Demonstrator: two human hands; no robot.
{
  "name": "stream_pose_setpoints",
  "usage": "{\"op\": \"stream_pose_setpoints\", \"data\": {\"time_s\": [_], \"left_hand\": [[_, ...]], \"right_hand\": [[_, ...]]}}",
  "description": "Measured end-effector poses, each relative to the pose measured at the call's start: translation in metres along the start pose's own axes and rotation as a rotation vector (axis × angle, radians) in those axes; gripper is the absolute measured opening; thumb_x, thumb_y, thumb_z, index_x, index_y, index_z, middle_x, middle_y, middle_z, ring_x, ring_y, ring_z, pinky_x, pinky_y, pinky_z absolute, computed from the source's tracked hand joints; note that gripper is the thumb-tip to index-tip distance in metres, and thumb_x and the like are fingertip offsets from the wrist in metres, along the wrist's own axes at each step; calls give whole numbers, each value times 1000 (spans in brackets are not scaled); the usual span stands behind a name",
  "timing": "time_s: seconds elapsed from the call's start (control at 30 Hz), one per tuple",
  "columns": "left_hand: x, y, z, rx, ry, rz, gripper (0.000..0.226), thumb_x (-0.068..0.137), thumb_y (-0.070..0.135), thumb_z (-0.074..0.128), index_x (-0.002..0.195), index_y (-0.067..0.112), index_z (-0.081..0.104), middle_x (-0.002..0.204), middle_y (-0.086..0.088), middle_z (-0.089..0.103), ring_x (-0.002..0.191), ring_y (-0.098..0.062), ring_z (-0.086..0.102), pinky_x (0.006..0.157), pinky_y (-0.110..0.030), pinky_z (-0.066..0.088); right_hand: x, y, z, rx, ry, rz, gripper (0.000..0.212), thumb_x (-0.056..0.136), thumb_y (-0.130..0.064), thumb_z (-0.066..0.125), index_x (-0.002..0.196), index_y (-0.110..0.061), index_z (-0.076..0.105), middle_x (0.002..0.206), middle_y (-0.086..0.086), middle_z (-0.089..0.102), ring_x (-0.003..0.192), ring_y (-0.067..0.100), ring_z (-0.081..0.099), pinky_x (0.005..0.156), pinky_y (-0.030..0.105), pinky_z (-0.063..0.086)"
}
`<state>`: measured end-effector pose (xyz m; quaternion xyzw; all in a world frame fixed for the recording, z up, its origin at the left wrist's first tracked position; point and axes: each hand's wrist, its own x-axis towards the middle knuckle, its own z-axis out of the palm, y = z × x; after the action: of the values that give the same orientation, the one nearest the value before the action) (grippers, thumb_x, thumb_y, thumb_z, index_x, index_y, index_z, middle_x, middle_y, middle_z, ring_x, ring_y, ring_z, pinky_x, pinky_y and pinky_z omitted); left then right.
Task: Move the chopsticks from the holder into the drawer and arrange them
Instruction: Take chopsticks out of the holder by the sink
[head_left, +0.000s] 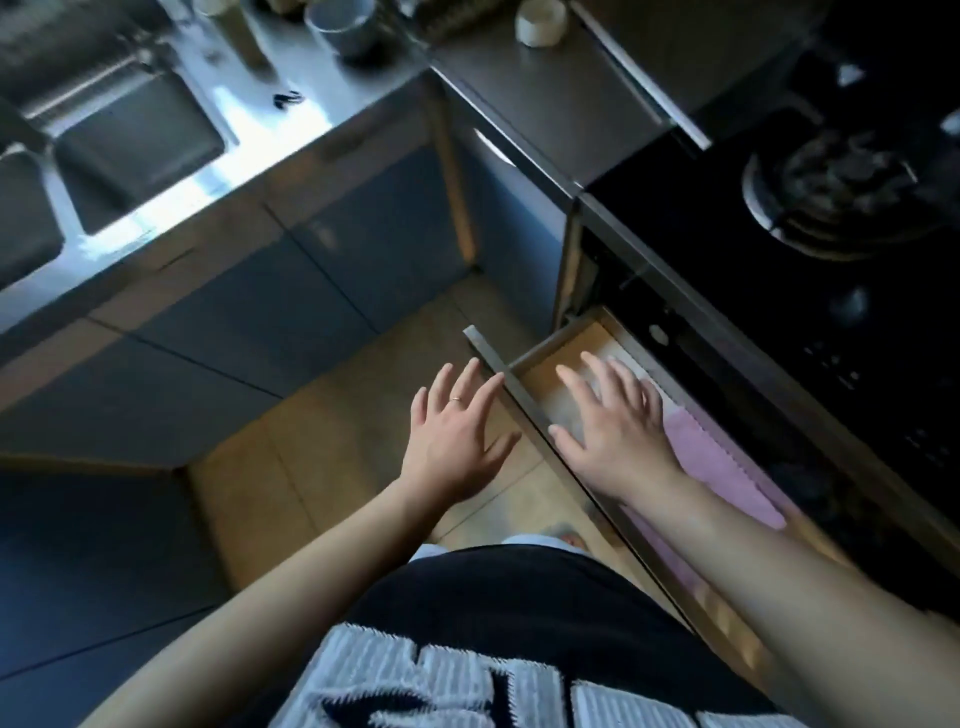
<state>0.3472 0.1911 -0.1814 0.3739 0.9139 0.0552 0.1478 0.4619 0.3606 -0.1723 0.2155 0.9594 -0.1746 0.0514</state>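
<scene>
A wooden drawer (545, 345) stands pulled out below the black stove, its front panel (511, 395) running diagonally. My right hand (615, 428) is spread flat inside it, fingers apart, over a pale item that is blurred. A pink cloth (722, 462) lies in the drawer beside that hand. My left hand (454, 434) hovers open just outside the drawer front, fingertips near its edge, a ring on one finger. No chopsticks or holder can be made out.
A steel counter with a sink (130, 150) runs along the left. A grey bowl (343, 26) and a white cup (540, 21) stand at the back. The gas burner (831, 192) is at the right. Tiled floor (332, 441) lies below.
</scene>
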Motion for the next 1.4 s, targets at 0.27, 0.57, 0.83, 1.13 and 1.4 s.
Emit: {"op": "stream_pose_setpoints", "data": {"time_s": [0.27,0.57,0.83,1.13,1.4], "left_hand": [[-39,-104,-37,-42,177,-249,74,85,71,27,152,40,12,164,4,7,149,-25,-2,117,-52,7],[-112,-296,-72,-92,258,-482,76,85,71,23,153,39,8,164,4,4,149,-23,-6,117,-51,5],[-181,-436,-94,-198,371,-744,74,87,68,28,153,36,13,163,2,10,149,-23,-4,117,-52,4],[-200,-548,-110,-316,522,-1003,75,85,69,31,151,37,17,163,3,13,149,-20,0,116,-51,5],[-175,-649,-153,-356,620,-1205,76,84,68,35,151,36,19,162,6,14,148,-17,1,116,-52,9]], "right_hand": [[50,-119,-2,-129,-2,-249,71,86,-54,44,148,-30,19,158,4,15,146,28,9,115,55,7],[105,-322,36,-184,5,-463,68,89,-55,40,148,-33,15,158,3,15,147,25,8,117,54,6],[137,-484,72,-209,-36,-659,68,90,-55,42,149,-35,16,159,2,18,147,24,10,117,52,7],[207,-626,104,-229,-113,-901,67,90,-56,37,149,-35,12,160,1,15,148,25,6,119,51,3],[292,-754,114,-198,-177,-1089,63,90,-52,39,146,-33,19,158,3,20,147,27,12,118,52,10]]}}
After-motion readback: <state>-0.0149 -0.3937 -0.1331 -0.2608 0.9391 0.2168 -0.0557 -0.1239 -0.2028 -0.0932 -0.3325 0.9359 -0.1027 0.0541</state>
